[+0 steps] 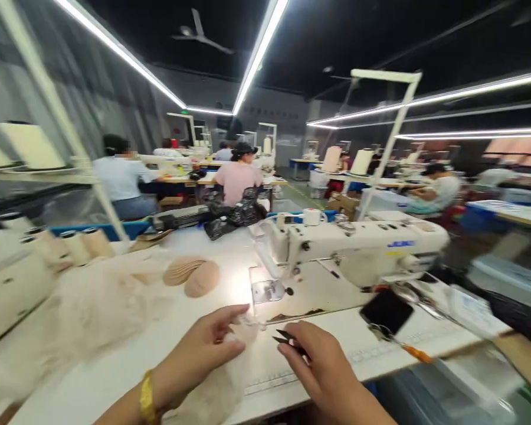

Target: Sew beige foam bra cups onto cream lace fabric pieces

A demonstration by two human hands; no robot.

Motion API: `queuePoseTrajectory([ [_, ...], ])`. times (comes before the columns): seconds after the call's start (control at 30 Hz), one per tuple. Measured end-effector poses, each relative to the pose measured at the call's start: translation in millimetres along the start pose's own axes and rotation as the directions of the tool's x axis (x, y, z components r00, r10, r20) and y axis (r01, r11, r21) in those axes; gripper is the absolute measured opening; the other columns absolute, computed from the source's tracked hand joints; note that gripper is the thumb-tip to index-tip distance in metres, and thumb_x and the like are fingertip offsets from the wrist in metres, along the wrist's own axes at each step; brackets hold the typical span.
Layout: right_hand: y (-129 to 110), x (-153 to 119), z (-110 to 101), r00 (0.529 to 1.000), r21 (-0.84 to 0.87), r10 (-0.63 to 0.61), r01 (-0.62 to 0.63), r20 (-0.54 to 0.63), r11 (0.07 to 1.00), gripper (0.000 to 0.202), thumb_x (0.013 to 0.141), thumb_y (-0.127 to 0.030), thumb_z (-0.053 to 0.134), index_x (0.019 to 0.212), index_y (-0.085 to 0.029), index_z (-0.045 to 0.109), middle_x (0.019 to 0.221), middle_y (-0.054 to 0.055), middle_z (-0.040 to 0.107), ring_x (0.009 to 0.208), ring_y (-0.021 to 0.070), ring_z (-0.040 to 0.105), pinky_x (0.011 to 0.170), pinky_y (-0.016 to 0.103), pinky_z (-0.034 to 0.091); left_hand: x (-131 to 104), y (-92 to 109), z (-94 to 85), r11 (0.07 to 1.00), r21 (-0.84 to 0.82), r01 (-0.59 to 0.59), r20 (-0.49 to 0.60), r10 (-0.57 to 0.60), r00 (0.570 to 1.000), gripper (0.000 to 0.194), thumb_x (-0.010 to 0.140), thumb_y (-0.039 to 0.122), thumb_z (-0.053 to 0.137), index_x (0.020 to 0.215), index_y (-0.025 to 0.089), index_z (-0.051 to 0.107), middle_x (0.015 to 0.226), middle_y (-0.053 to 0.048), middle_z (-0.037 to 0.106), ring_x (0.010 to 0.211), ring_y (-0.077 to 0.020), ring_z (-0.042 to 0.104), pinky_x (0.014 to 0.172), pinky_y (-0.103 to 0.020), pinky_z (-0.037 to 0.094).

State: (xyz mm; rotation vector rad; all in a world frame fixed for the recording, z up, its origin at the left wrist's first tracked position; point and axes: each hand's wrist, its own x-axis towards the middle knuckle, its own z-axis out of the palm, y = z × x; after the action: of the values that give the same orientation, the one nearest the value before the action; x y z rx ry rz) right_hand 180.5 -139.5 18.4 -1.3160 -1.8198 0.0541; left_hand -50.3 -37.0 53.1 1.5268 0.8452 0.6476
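left hand [203,339] has thumb and fingers curved with a gap, sheer pale fabric [223,392] at them; can't tell if any finger pinches it. right hand [323,360] is closed around dark snips [284,336], blades slightly parted toward the left hand. sheer fabric sits between the hands and drapes below the left one, at the table's near edge. dark-ceilinged room, long strip lights [265,38], co-workers seated at other stations, one in a pink top [238,182]. white worktable [128,360], glare near the needle area. white sewing machine [367,248] just beyond the hands, right of centre; pale fabric heap [106,304] on the left; black plastic bags [234,215] at the far side; beige oval pads [199,277] overlapping in a fan; black square item [387,310] right of the right hand; gold-coloured bracelet [147,396] on the left wrist. blue lettering on machine reads juki; yellow mark under it blurred, back-wall lettering [269,113] unreadable. snips' handles hidden in the palm, both forearms cut off at the bottom, fabric heap smeared, its layers hard to separate.
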Motion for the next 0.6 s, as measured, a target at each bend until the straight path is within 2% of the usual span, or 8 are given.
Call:
queuePoseTrajectory([
  [0.07,-6.8,1.7,4.8,0.991,-0.115,-0.131,0.13,0.002,0.985,0.008,0.105,-0.026,0.054,0.105,-0.022,0.061,0.079,0.002,0.065,0.068,0.0181,0.06,0.063,0.028,0.042,-10.3,-2.1,-2.7,0.997,-0.034,0.066,0.039,-0.065,0.997,0.061,0.07,0.029,0.089,0.129,0.024,0.072,0.11,-0.006,0.075,0.102,-0.0284,0.067,0.093,-0.04,0.053],
  [0.17,-13.5,2.1,13.8,0.971,-0.246,-0.239,0.236,0.019,0.94,0.014,0.107,-0.025,0.05,0.098,-0.022,0.06,0.071,0.001,0.061,0.061,0.0185,0.056,0.059,0.03,0.038,-9.2,2.1,2.4,0.992,-0.091,0.088,0.093,-0.079,0.993,0.069,0.068,0.029,0.087,0.135,0.023,0.069,0.107,-0.007,0.076,0.099,-0.0275,0.066,0.092,-0.041,0.052],
  [0.3,-12.6,7.0,29.4,0.946,-0.384,-0.323,0.294,-0.011,0.875,0.018,0.109,-0.024,0.046,0.099,-0.022,0.061,0.07,0.001,0.062,0.061,0.0187,0.056,0.061,0.032,0.038,-5.7,0.6,7.8,0.99,-0.12,0.078,0.125,-0.063,0.99,0.072,0.067,0.028,0.087,0.136,0.021,0.069,0.109,-0.008,0.075,0.098,-0.0268,0.065,0.091,-0.04,0.05],
  [0.43,-16.6,14.1,41.9,0.935,-0.468,-0.354,0.301,-0.028,0.831,0.026,0.108,-0.018,0.043,0.089,-0.023,0.061,0.064,0.0,0.059,0.057,0.0192,0.054,0.061,0.033,0.034,-3.2,-8.1,11.4,0.998,-0.033,0.061,0.106,-0.057,0.993,0.071,0.069,0.028,0.082,0.138,0.021,0.067,0.107,-0.007,0.072,0.095,-0.0234,0.061,0.085,-0.035,0.047],
  [0.53,-13.8,15.5,33.5,0.953,-0.407,-0.303,0.281,0.012,0.869,0.029,0.107,-0.018,0.043,0.085,-0.023,0.06,0.066,0.0,0.061,0.058,0.0181,0.057,0.06,0.032,0.036,-4.7,-0.8,-3.6,0.996,0.075,0.04,0.167,-0.052,0.984,0.078,0.068,0.027,0.079,0.143,0.022,0.061,0.109,-0.007,0.074,0.083,-0.0198,0.058,0.073,-0.031,0.046],
  [0.6,2.3,11.9,19.2,0.973,-0.373,-0.229,0.209,-0.01,0.904,0.025,0.109,-0.023,0.043,0.091,-0.022,0.061,0.071,0.002,0.065,0.062,0.0179,0.061,0.062,0.031,0.04,-10.3,14.9,-31.9,0.97,0.241,-0.006,0.178,-0.039,0.983,0.072,0.073,0.029,0.075,0.143,0.024,0.061,0.109,-0.008,0.076,0.075,-0.0194,0.057,0.066,-0.03,0.045],
])
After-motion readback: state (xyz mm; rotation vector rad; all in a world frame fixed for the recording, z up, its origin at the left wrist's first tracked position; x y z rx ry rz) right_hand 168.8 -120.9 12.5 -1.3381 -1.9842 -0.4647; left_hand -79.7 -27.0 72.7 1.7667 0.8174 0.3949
